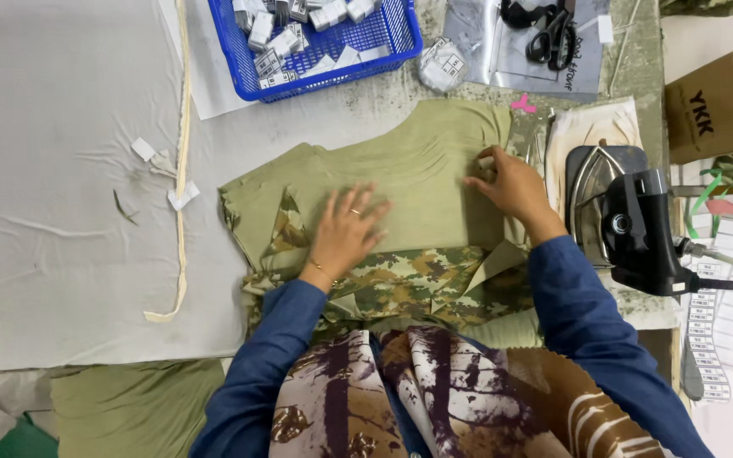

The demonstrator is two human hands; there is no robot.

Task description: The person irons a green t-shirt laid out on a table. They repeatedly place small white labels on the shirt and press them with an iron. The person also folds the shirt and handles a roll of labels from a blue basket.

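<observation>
Olive garment piece with camouflage trim, flattened on padded worktop.

Left hand (348, 227) spread flat, pressing the olive garment (417, 182) at centre; right hand (509, 182) pinching its right edge. Judged step: smoothing; next calls for an even, crease-free lie. Steam iron (625, 216) just beside right; blue basket (320, 42) and scissors (551, 36) beyond.
</observation>
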